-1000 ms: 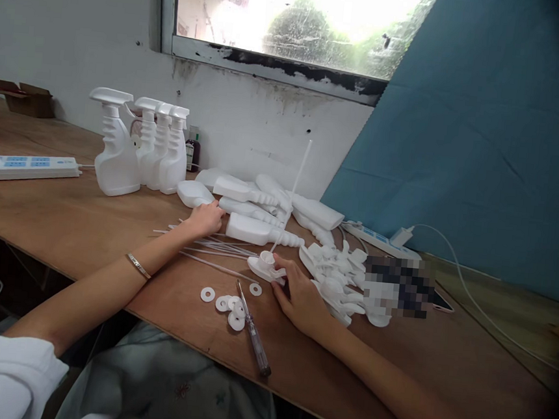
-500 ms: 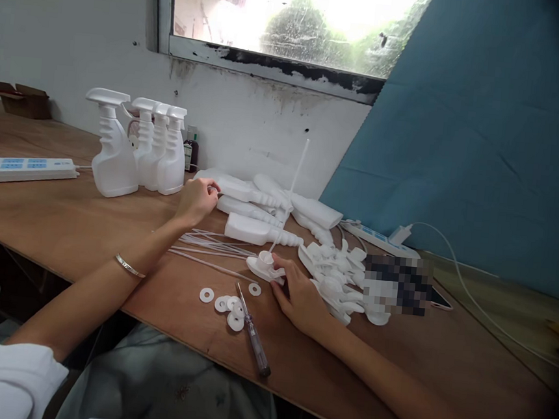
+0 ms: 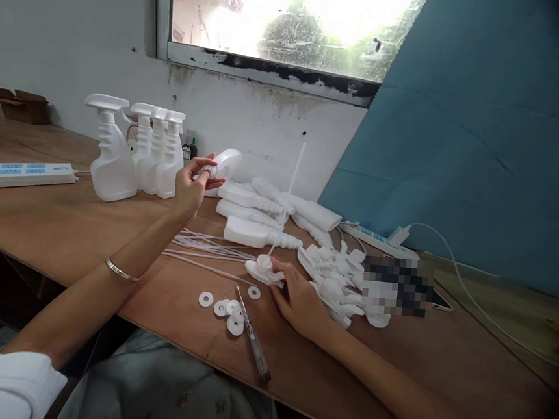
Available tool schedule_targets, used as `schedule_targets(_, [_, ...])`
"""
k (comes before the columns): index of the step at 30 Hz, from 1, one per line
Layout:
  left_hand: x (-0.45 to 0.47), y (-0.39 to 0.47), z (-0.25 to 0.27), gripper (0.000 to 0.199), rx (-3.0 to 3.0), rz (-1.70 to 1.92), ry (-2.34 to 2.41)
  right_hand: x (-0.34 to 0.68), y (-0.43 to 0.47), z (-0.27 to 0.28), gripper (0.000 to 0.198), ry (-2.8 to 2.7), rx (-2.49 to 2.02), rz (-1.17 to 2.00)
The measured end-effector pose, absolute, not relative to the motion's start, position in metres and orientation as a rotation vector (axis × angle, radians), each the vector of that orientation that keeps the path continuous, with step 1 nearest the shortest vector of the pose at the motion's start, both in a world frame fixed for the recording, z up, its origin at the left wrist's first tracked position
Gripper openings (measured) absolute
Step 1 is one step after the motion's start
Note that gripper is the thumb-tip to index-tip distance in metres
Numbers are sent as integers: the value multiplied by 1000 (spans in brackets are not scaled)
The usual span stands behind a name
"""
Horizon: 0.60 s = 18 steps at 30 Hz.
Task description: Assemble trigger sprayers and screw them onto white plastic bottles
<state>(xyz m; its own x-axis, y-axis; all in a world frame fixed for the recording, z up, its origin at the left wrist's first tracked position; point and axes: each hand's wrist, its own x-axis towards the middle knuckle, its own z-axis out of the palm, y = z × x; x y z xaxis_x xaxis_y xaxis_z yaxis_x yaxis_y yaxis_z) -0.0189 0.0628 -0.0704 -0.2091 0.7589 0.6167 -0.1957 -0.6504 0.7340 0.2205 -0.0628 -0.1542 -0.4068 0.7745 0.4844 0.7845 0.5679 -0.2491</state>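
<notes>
My left hand [image 3: 194, 182] grips a white plastic bottle [image 3: 228, 163] by its neck, its base tilted up and away above the pile of bottles. My right hand [image 3: 301, 296] is closed on a white spray head [image 3: 263, 271], which rests on the table with its collar up. A thin dip tube [image 3: 296, 172] rises from that collar. Several loose spray heads [image 3: 335, 276] are heaped just right of my right hand. Between my arms lie white ring washers [image 3: 235, 325] and a screwdriver [image 3: 254, 341] with a clear handle.
Several bottles [image 3: 248, 231] lie on the table [image 3: 86, 238] behind thin loose tubes [image 3: 202, 245]. Assembled spray bottles [image 3: 113, 162] stand at the left, near a power strip [image 3: 33, 171]. Another power strip [image 3: 379, 239] and a blurred phone are at the right.
My left hand has lifted a bottle from the back of the pile and tilted it upward. My right hand stays on the spray head.
</notes>
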Motion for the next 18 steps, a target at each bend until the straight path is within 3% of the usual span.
schedule_targets(6, [-13,56,-68,9,1293,1831,393,221,-61,-157,44,-2251,-1227,-34])
schedule_targets(13, [-11,68,-81,7,997,1748,538,222,-61,-157,44,-2252,-1227,-37])
schedule_targets(18, [-11,74,-87,26,1031,1735,508,222,-61,-157,46,-2253,-1220,-48])
